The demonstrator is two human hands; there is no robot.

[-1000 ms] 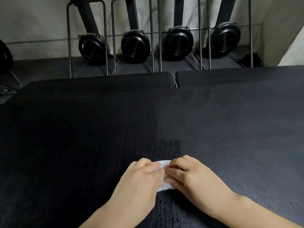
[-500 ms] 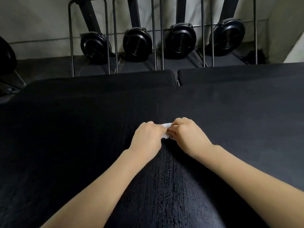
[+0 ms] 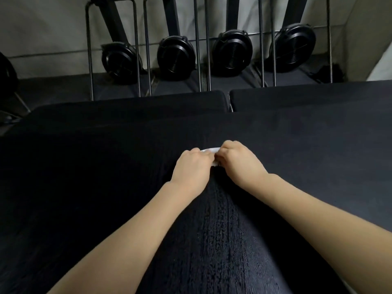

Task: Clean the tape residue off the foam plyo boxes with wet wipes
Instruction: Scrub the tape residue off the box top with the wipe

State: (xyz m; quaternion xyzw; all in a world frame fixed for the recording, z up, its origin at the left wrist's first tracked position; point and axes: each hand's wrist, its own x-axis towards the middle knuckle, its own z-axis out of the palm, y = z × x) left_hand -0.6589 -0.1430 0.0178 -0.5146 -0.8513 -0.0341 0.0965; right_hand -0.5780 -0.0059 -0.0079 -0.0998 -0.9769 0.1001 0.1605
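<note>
room: pale wall at the back, a row of four black round fan-housed machines parked upright behind thin grey metal bar frames, dark floor under them.
surface: big black foam plyo box top fills most of the view, with two more black foam boxes butted against its far edge, a narrow gap between those two.
wet track: a glossy damp streak runs down the middle of the big box top, between the forearms and on towards the camera, so this lane looks wiped.
left hand: left hand curled down, fingers bent over and pressing the left part of the wipe.
right hand: right hand curled too, fingers bent over the right part of the wipe, knuckles just beside the left hand's.
wipe: small white wet wipe bunched under both hands, flat on the box top, only a sliver showing at the far side and between the hands.
step: mid-scrub, both arms stretched out, wipe near the far part of the big box.
next move: my call, draw the wipe along a dry lane beside the streak, keeping pressure; residue itself is too dark to make out.
containers: none in view, no wipe packet, no bin.
</note>
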